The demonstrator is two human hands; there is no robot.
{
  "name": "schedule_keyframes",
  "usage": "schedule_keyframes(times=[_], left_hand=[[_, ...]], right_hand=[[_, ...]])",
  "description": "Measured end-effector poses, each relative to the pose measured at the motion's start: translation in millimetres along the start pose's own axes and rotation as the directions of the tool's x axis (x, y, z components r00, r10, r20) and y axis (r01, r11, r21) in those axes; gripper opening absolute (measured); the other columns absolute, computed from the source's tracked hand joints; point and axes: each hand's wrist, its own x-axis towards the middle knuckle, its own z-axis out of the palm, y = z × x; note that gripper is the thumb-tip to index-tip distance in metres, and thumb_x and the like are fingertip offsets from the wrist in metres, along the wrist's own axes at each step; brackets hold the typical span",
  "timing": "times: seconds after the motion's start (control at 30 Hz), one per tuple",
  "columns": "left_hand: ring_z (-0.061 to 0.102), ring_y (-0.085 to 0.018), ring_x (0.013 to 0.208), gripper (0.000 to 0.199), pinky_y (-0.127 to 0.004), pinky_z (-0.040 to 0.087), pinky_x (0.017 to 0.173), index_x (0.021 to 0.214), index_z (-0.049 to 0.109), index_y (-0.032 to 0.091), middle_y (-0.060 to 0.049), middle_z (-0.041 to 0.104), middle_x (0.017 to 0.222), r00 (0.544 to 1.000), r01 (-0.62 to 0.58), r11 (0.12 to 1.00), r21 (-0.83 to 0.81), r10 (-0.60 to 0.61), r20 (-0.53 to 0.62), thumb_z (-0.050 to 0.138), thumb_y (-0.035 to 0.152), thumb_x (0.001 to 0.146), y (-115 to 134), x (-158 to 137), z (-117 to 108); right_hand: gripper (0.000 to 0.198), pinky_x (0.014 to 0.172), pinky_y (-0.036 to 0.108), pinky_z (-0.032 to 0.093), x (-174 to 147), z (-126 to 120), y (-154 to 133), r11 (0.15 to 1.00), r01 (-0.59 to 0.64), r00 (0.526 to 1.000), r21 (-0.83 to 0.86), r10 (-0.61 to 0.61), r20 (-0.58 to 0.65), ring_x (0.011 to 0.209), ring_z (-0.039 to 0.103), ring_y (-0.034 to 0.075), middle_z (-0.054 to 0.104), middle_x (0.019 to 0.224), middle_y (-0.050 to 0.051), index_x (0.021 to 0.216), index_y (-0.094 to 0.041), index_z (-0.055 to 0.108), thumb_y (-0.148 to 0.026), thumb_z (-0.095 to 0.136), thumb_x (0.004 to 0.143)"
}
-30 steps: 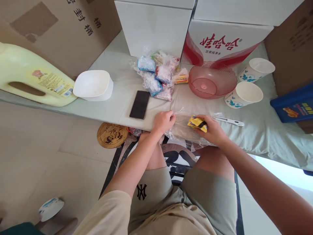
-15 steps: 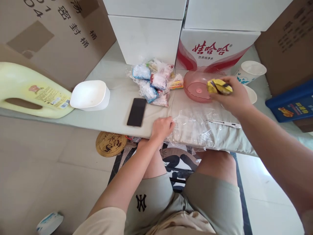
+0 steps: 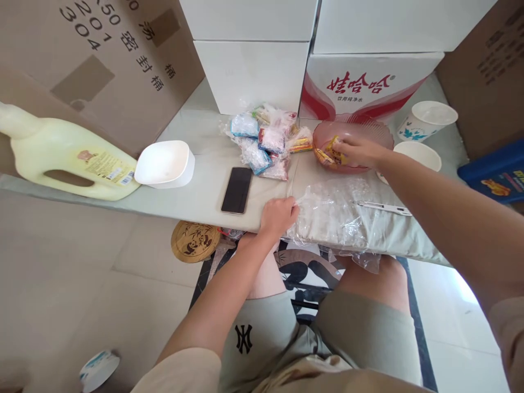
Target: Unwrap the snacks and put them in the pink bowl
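Note:
My right hand (image 3: 359, 152) reaches into a pink translucent bowl (image 3: 366, 128), its fingers closed on a small yellow packet (image 3: 337, 148). Another piece of yellow wrapping shows beside it in the bowl, though I cannot tell whether it is separate. My left hand (image 3: 279, 217) rests near the front edge of the padded surface, closed on the left end of a crumpled clear plastic bag (image 3: 335, 213). Left of the bowl lies a heap of small packets (image 3: 262, 139), blue, red and white, wrapped in clear plastic. A white utility knife (image 3: 383, 208) lies on the bag's right side.
A black phone (image 3: 237, 190), a white plastic tub (image 3: 166, 164) and a pale yellow jug (image 3: 77, 155) stand to the left. At the right are a paper cup (image 3: 426, 123), a white bowl (image 3: 421, 154) and a blue container (image 3: 493, 172). White boxes (image 3: 251, 76) line the back.
My right hand has moved left and down with the yellow packet, from above the bowl's right side into the bowl. My left hand keeps its hold on the plastic. The view has shifted slightly.

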Motion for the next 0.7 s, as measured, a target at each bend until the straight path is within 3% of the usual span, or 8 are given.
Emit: schedule_keyframes(times=[0.03,0.07,0.13,0.27,0.37,0.5,0.6,0.7], left_hand=[[0.067,-0.025,0.078,0.024,-0.035,0.042,0.067,0.089,0.070,0.022,-0.009,0.073,0.082,1.000,-0.002,1.000,-0.009,0.002,-0.008,0.048,0.032,0.093,-1,0,0],[0.067,-0.024,0.077,0.025,-0.034,0.041,0.066,0.088,0.070,0.022,-0.009,0.074,0.081,1.000,-0.005,1.000,-0.020,0.004,-0.018,0.048,0.032,0.093,-1,0,0],[0.067,-0.024,0.075,0.024,-0.033,0.040,0.064,0.086,0.071,0.023,-0.008,0.073,0.079,0.999,-0.010,0.999,-0.041,0.009,-0.033,0.049,0.031,0.092,-2,0,0],[0.065,-0.023,0.071,0.024,-0.033,0.036,0.061,0.082,0.071,0.023,-0.008,0.073,0.077,0.999,-0.021,0.998,-0.066,0.018,-0.043,0.051,0.032,0.090,-3,2,1],[0.063,-0.022,0.068,0.024,-0.032,0.033,0.059,0.080,0.069,0.023,-0.007,0.072,0.075,0.998,-0.005,0.996,-0.087,0.000,-0.061,0.049,0.032,0.091,-3,2,1],[0.060,-0.020,0.063,0.027,-0.031,0.030,0.056,0.075,0.065,0.022,-0.005,0.068,0.068,0.996,0.005,0.993,-0.114,-0.015,-0.087,0.048,0.034,0.092,-2,1,5],[0.057,-0.019,0.059,0.027,-0.030,0.032,0.056,0.066,0.061,0.022,-0.004,0.063,0.061,0.993,-0.021,0.986,-0.167,0.001,-0.116,0.053,0.035,0.089,-4,9,8],[0.053,-0.017,0.055,0.029,-0.030,0.038,0.057,0.056,0.056,0.022,0.000,0.054,0.051,0.993,-0.025,0.918,-0.396,-0.021,-0.113,0.065,0.032,0.082,-13,31,-2]], right_hand=[[0.034,0.088,0.050,0.052,-15,-6,-4,0.999,-0.039,0.999,-0.004,0.039,0.025,0.091,0.067,0.026,0.070,0.092,0.010,0.090,-0.020,0.069,-0.052,0.060,0.085],[0.032,0.094,0.050,0.049,-34,-10,-9,0.999,-0.028,0.999,-0.020,0.027,-0.031,0.102,0.065,0.028,0.070,0.105,0.012,0.098,-0.021,0.068,-0.049,0.056,0.088],[0.034,0.098,0.050,0.048,-84,-9,-15,0.995,0.074,0.988,-0.071,-0.083,-0.130,0.112,0.062,0.030,0.067,0.117,0.014,0.110,-0.020,0.065,-0.045,0.052,0.090],[0.042,0.102,0.052,0.047,-198,17,-8,0.946,0.306,0.952,-0.107,-0.301,0.065,0.122,0.060,0.033,0.066,0.125,0.014,0.125,-0.022,0.059,-0.042,0.054,0.089],[0.049,0.111,0.058,0.037,-260,37,5,0.939,0.229,0.973,-0.256,-0.214,0.085,0.139,0.045,0.035,0.057,0.143,0.011,0.138,-0.027,0.052,-0.037,0.054,0.091],[0.055,0.112,0.062,0.033,-288,48,8,0.910,0.089,0.995,-0.404,-0.060,0.082,0.145,0.036,0.038,0.050,0.151,0.009,0.144,-0.028,0.049,-0.026,0.053,0.089],[0.060,0.113,0.061,0.029,-284,46,7,0.894,0.091,0.991,-0.439,-0.037,0.132,0.145,0.034,0.037,0.046,0.155,0.007,0.145,-0.028,0.049,-0.018,0.053,0.085],[0.062,0.114,0.058,0.028,-281,43,11,0.885,0.123,0.986,-0.450,-0.060,0.153,0.145,0.033,0.034,0.043,0.157,0.007,0.145,-0.027,0.049,-0.014,0.051,0.085]])
